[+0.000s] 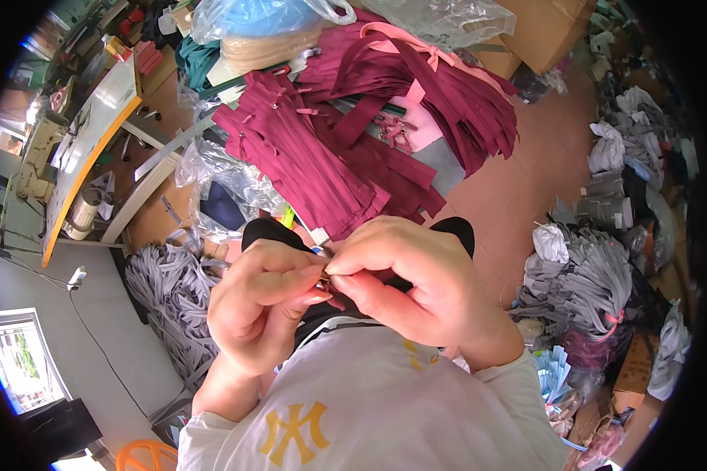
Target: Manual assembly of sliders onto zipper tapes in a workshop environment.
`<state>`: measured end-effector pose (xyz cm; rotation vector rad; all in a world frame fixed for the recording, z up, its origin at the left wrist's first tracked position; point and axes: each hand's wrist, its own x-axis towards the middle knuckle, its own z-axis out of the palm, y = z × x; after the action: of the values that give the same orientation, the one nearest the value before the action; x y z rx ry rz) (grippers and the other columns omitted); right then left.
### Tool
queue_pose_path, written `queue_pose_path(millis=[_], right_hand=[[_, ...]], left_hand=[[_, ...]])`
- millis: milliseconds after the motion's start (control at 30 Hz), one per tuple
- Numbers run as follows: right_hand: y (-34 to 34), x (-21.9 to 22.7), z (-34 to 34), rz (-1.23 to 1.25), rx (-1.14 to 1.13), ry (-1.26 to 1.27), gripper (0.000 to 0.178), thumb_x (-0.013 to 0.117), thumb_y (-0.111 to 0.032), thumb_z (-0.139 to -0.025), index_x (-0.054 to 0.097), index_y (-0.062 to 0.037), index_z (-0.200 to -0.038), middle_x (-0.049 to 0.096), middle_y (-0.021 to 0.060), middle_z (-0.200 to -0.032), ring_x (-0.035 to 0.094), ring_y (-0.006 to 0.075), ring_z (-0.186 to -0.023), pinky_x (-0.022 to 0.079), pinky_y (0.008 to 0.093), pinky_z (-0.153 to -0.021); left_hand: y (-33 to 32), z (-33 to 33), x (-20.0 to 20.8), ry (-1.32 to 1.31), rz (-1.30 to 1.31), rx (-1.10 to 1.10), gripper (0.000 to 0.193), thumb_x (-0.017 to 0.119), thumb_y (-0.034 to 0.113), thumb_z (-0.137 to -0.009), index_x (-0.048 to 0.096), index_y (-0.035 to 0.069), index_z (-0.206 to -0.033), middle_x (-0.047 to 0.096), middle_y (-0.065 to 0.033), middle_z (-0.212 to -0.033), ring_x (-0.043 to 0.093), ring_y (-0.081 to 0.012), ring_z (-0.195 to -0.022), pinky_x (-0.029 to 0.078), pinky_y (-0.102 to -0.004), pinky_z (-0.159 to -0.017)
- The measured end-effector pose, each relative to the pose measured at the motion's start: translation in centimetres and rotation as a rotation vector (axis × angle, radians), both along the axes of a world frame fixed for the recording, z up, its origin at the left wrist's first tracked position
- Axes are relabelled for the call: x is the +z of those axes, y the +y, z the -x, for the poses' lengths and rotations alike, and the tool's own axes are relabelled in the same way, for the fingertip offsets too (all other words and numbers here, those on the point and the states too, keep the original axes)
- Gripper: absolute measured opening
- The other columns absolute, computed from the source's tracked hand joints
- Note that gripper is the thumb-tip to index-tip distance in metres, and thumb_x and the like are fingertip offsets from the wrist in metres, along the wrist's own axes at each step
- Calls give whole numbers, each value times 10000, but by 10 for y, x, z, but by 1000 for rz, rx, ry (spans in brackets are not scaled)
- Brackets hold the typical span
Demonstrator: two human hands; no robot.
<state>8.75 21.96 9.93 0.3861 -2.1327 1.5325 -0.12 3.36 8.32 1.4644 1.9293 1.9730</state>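
In front of my chest, my left hand [263, 302] and my right hand [416, 282] meet fingertip to fingertip. Both are closed in a pinch around a small, shiny metallic piece [324, 277]. Most of it is hidden by the fingers, so its kind does not show. A bit of maroon material [337, 303] shows just below the fingertips. Just beyond my hands lies a thick bundle of maroon zipper strips [306, 165], with small pulls along its left end. A second maroon bundle [467, 110], tied with a pink band [416, 51], lies behind it to the right.
Clear plastic bags [440, 20] and a cardboard box [546, 31] stand at the back. To the left are a white worktable with an orange edge [86, 157] and a heap of grey strips [169, 294]. More grey strips [589, 271] are piled on the right-hand floor.
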Motion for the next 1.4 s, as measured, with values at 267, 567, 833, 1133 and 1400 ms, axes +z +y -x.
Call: queue_pose_path(millis=[267,567,833,1133,1400], right_hand=[[-10,-15,-2,372,39,-23,255,651,36,-940,567,22,-1180,680,77,-919,674,101,-803,557,253,-703],[-13,-9,-5,437,-8,-90,397,675,49,-912,465,-18,-1242,668,74,-936,669,91,-836,529,214,-701],[-7,-7,-4,420,67,-77,375,681,90,-882,471,-23,-1172,656,68,-931,658,84,-833,524,210,-690],[-14,-11,-5,475,59,-57,336,653,106,-902,481,-7,-1167,641,60,-948,652,85,-837,531,211,-691],[-11,-13,-4,472,101,-71,271,618,74,-947,638,35,-1214,648,84,-998,656,100,-782,543,226,-688]], left_hand=[[-1,-3,3,-143,-21,-43,202,744,-41,-858,665,-64,-1042,676,-160,-968,661,-237,-854,528,-334,-775],[0,-8,11,-214,10,-14,225,710,-90,-859,671,-71,-1080,674,-168,-1030,650,-242,-924,504,-343,-863],[-3,-11,10,-231,44,-7,188,685,-99,-874,687,-69,-1060,685,-163,-1034,653,-242,-940,506,-348,-883],[-5,-4,9,-190,59,-72,197,686,-114,-865,688,-61,-1055,683,-172,-1050,663,-248,-963,524,-315,-834],[-5,-4,17,-254,61,-92,240,700,-103,-859,694,-61,-1096,679,-156,-1016,656,-240,-938,514,-319,-816]])
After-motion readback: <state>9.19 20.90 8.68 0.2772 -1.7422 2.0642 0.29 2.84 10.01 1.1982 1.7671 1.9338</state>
